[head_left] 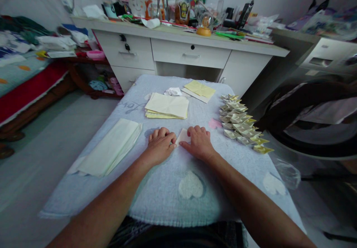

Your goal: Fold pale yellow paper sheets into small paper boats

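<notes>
A small piece of folded white paper (183, 137) lies on the cloth-covered table between my hands. My left hand (161, 144) has its fingers curled, with thumb and forefinger at the paper's left edge. My right hand (200, 142) is closed over the right side, its thumb pressing the near part. The fingers hide some of the paper's outline. Beyond them sits a stack of cream and yellow sheets (167, 105). To the right, rows of small folded paper boats (237, 119) stand close together.
A long pile of pale folded paper (111, 149) lies at left. Yellow and white sheets (199, 90) and crumpled white paper (173, 91) are at the far side. Behind stands a white desk (192, 56) crowded with a jar (182, 9) and other items. A washing machine (320, 103) is at right.
</notes>
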Available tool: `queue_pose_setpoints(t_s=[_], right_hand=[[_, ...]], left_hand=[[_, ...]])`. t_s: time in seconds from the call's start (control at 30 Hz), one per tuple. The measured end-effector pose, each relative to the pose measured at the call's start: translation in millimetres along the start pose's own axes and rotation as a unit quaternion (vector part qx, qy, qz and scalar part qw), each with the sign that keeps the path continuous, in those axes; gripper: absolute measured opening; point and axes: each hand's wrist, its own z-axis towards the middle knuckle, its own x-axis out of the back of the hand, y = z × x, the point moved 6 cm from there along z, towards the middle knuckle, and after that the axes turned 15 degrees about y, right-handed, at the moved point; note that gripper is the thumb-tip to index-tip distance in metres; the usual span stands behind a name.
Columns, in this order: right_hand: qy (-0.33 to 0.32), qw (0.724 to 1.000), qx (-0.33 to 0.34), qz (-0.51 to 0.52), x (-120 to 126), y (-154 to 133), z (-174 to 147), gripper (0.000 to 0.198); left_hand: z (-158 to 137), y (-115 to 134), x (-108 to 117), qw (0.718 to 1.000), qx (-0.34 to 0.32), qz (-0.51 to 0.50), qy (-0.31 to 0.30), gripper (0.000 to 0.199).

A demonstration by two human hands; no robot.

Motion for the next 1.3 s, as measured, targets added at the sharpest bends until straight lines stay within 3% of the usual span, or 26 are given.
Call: queue_pose_setpoints(t_s=[0.37, 0.67, 0.87, 0.93, 1.07, 1.2, 1.3], right_hand=[[-0.028, 0.999, -0.03, 0.035, 3, 62, 16, 0.04], [-0.128, 0.989, -0.018, 0.072, 9, 69, 30, 0.035], [-0.226, 0.97, -0.016, 0.081, 21, 67, 61, 0.015], [-0.25, 0.961, -0.047, 0.112, 26, 68, 74, 0.014], [-0.206, 0.964, -0.042, 0.166, 33, 62, 97, 0.017], [-0.118, 0.987, 0.038, 0.098, 33, 49, 101, 0.014], [-0.064, 0.994, 0.05, 0.075, 29, 43, 92, 0.01]], left_hand=[[1, -2, 0, 1.0, 0.005, -0.009, -0.009, 0.009], [2, -1, 1, 1.0, 0.0, -0.009, -0.008, 0.01], [3, -1, 1, 1.0, -0.023, -0.012, -0.009, 0.011], [3, -1, 1, 0.999, -0.03, -0.013, -0.007, 0.011], [4, -1, 1, 0.999, -0.037, -0.019, -0.007, 0.01], [5, -3, 0, 0.999, -0.031, -0.022, -0.017, 0.012], [5, -5, -1, 0.999, -0.024, -0.017, -0.022, 0.013]])
